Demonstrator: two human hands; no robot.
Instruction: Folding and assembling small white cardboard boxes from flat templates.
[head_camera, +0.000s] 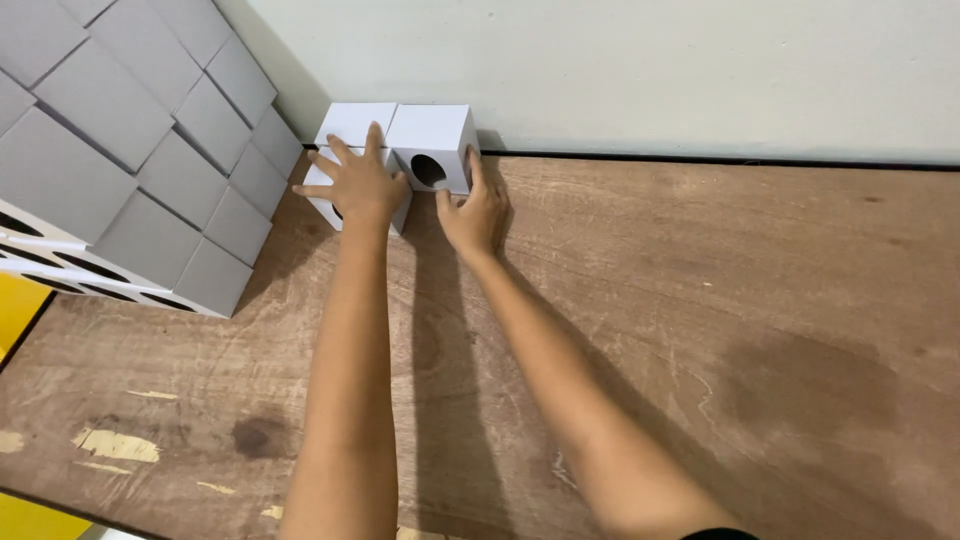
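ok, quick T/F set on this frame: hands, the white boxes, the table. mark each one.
1. The left hand lies flat on top of a white box. True.
2. The right hand is in the air, away from any box. False: it touches the box with the round hole.
3. The two boxes stand against the wall. True.
4. The table is glass. False: it is brown wood.

White cube-shaped carton (432, 145), round hole in near face: far edge of wooden table (700, 330), against the wall, right hand (478, 212) touching its right side. Second white cube carton (352, 130): touching the first on its left, left hand (358, 182) resting on top. Stack of grey-and-white cartons (140, 150), same kind, tilted: far left corner.
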